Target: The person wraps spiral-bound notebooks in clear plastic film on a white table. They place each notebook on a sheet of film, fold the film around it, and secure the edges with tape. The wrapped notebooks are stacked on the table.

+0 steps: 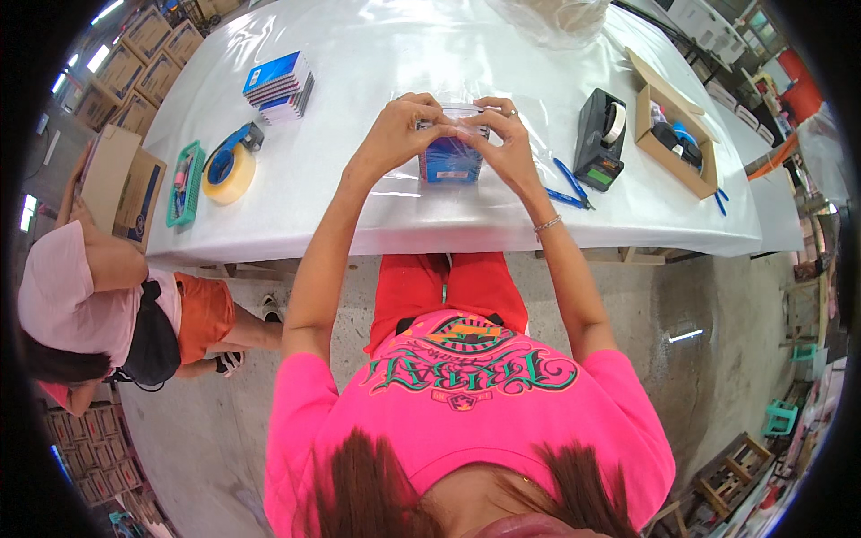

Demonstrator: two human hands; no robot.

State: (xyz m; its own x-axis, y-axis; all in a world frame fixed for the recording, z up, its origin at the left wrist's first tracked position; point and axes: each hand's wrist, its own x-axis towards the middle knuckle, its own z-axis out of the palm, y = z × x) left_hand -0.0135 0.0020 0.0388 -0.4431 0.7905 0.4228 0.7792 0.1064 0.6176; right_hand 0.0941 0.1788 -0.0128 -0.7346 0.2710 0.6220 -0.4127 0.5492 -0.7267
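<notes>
A stack of small blue spiral notebooks point(450, 167) stands on the table in front of me, with clear plastic film point(395, 185) around it. From the left, my left hand point(405, 133) pinches the film at the top of the stack. My right hand point(504, 140) has its fingers closed on the film at the other side, the two hands nearly meeting. Blue-handled cutters point(574, 186) lie just right of the stack. Another pile of blue notebooks point(280, 86) sits at the far left. What lies under my fingertips is partly hidden.
On the left are a tape dispenser with a roll of tape point(230, 170) and a green basket point(186, 184). At right stand a black tape dispenser point(601, 139) and an open cardboard box point(677, 166) of supplies. A person point(99, 305) handles a carton point(126, 184) beside the table.
</notes>
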